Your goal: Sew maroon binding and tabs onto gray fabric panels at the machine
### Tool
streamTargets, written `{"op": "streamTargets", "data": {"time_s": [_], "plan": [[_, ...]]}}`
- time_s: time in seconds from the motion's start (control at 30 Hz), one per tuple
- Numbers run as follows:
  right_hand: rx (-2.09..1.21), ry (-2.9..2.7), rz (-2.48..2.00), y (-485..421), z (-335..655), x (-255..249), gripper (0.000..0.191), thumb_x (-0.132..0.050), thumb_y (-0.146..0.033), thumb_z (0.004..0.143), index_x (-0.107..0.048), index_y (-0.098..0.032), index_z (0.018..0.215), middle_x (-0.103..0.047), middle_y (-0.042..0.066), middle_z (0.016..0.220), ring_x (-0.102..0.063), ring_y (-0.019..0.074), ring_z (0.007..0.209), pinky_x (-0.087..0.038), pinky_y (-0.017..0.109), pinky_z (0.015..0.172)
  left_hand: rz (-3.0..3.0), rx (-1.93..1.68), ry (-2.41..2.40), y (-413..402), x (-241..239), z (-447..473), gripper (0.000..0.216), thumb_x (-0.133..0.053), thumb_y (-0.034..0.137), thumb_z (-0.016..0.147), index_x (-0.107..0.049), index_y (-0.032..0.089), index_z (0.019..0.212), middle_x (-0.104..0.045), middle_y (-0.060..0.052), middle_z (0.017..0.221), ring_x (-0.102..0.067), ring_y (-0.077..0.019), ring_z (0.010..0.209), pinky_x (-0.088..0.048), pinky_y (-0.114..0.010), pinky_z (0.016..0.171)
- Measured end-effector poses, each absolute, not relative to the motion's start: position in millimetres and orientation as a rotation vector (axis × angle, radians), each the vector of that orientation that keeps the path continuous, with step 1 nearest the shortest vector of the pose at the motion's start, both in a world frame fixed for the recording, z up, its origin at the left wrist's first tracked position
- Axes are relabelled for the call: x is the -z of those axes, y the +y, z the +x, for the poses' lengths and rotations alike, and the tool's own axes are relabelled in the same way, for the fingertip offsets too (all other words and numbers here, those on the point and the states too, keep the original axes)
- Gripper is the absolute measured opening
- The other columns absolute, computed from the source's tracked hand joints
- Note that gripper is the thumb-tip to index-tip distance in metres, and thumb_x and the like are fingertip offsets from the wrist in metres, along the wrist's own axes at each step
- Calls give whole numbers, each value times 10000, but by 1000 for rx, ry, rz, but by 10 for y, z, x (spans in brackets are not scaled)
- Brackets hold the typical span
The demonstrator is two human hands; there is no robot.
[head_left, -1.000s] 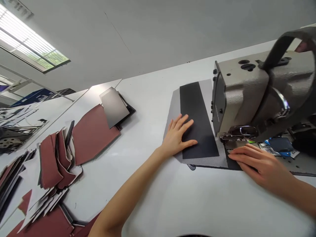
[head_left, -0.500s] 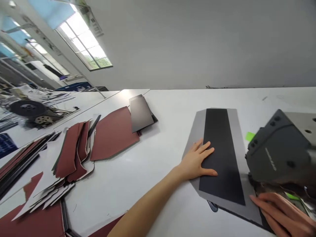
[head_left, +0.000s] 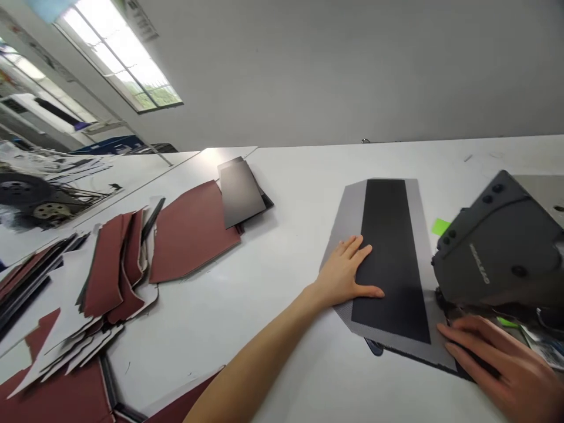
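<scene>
Right, left grip (head_left: 346,273): flat, fingers spread apart, palm on the left margin of the grey sheet (head_left: 350,217), thumb and fingertips over the black panel (head_left: 390,264). Right grip (head_left: 497,358): fingers bunched together, tips at the sheet's near right corner; can't tell if it's pinching. Sheet lies on the bench (head_left: 299,341) under left grip and reaches across to right grip; panel sits lengthwise on top, grey showing left, right and near. Dark rounded object (head_left: 374,348) pokes out from under the near edge, between the grips. Just beyond right grip: machine head (head_left: 489,252), green scrap (head_left: 439,227) by its far left side. Well left of left grip: maroon panel (head_left: 189,235), dark sheets (head_left: 240,194) overlapping its right end. Further left: maroon and white pile (head_left: 108,264). Far beyond, upper left: window (head_left: 114,53).
</scene>
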State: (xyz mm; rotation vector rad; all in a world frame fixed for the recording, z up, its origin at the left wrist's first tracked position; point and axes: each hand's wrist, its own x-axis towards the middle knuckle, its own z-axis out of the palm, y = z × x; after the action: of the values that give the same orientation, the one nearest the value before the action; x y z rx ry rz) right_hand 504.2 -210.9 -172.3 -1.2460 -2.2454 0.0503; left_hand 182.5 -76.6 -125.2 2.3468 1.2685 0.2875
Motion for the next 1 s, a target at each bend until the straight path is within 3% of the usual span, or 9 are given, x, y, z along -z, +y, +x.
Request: {"op": "streamTargets", "data": {"time_s": [0.13, 0.27, 0.5, 1.0], "plan": [[-128, -2125, -1308, -2108, 4839, 1516, 306, -478, -421, 1062, -760, -318, 1118, -707, 22, 1035, -720, 131, 874, -575, 196, 744, 2381, -195, 1297, -757, 1215, 1865, 1053, -731, 750, 771, -367, 214, 1601, -215, -87, 1714, -131, -296, 1616, -125, -521, 1334], [-231, -2118, -1357, -2111, 4814, 1484, 279, -494, -353, 1056, -755, -281, 1123, -695, 34, 1006, -704, 123, 802, -545, 199, 642, 2401, -133, 1306, -746, 1192, 1888, 1040, -691, 782, 784, -350, 251, 1611, -204, -51, 1717, -121, -294, 1617, -127, -528, 1331], [-232, -2161, -1343, -2093, 4833, 1455, 273, -489, -334, 1059, -752, -276, 1100, -687, 40, 996, -672, 129, 750, -529, 261, 694, 2423, -79, 1325, -754, 1178, 1919, 969, -643, 773, 837, -329, 293, 1617, -201, -21, 1719, -125, -280, 1618, -108, -526, 1331], [-247, -2131, -1249, -2101, 4807, 1308, 255, -501, -293, 1053, -754, -260, 1047, -701, 35, 1015, -683, 130, 796, -537, 270, 738, 2460, -123, 1265, -776, 1140, 1933, 911, -659, 750, 844, -365, 332, 1598, -235, -35, 1717, -138, -318, 1614, -104, -570, 1315]]}}
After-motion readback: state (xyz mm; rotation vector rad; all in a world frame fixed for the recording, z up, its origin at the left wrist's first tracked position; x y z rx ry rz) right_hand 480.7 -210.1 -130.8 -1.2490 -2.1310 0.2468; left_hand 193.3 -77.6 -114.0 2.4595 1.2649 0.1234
